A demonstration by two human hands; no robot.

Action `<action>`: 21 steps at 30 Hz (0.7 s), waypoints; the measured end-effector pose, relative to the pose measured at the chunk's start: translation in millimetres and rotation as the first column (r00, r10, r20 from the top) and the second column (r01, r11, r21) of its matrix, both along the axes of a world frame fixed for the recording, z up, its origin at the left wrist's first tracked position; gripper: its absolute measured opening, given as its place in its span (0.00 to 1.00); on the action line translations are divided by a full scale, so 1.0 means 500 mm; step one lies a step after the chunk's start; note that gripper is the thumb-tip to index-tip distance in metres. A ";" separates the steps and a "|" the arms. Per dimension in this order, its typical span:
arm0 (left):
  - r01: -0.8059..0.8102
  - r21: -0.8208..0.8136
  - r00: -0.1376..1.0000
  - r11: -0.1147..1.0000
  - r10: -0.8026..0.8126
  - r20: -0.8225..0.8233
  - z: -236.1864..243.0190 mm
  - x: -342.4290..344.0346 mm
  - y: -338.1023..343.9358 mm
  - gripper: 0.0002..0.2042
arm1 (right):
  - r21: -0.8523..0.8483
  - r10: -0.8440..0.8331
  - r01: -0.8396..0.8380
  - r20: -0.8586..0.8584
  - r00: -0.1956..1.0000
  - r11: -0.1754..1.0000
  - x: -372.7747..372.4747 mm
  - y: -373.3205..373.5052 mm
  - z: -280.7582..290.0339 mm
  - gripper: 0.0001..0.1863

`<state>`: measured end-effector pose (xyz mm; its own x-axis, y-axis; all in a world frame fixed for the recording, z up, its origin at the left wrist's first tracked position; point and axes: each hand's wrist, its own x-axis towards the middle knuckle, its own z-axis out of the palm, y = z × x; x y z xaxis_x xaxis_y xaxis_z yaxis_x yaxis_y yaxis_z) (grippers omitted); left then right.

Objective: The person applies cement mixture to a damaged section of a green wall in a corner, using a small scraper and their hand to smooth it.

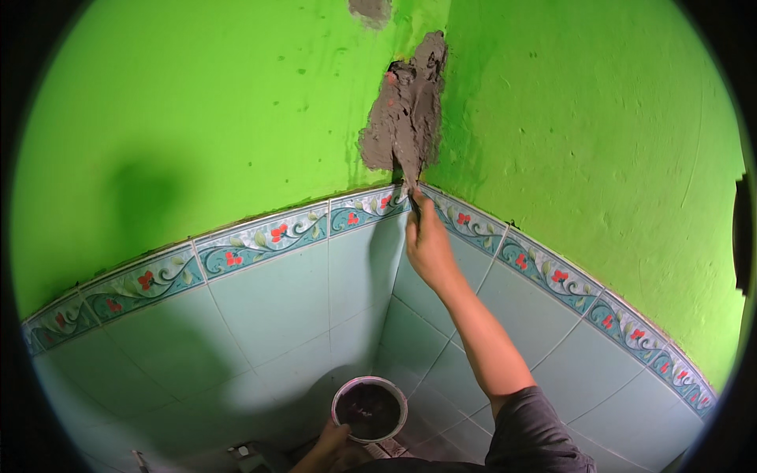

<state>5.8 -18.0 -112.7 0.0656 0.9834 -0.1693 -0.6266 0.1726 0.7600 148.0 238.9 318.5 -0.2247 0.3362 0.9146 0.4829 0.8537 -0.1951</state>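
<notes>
My right hand is raised to the wall corner, closed on a trowel whose blade is coated in grey-brown mortar. The blade is at the foot of a rough, thick mortar patch on the green wall, just above the flowered tile border. Low in the view my left hand grips the side of a round pale bucket that contains dark, wet material.
Green painted walls meet at the corner above pale tiles. A small grey patch is higher on the left wall. Objects too dim to make out are at the bottom beside the bucket. A dark edge is at the far right.
</notes>
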 end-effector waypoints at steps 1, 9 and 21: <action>-0.002 0.006 1.000 1.000 0.002 0.004 0.003 0.002 0.004 0.28 | -0.045 -0.013 0.012 -0.013 1.000 0.999 0.018 -0.011 -0.006 0.20; 0.047 -0.107 0.992 0.993 -0.059 -0.111 -0.021 -0.012 0.023 0.28 | -0.087 -0.013 0.003 -0.117 0.993 0.996 0.016 0.005 0.072 0.19; -0.205 -0.282 0.874 0.937 0.046 -0.483 -0.073 0.000 0.042 0.24 | -0.343 0.079 -0.100 -0.074 0.994 0.934 0.075 -0.078 -0.060 0.20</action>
<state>5.9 3.2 -149.3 -0.2190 0.8659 -0.4497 -0.2495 0.3959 0.8838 185.6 200.0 288.3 -0.2181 0.6148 0.7579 0.3867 0.7675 -0.5113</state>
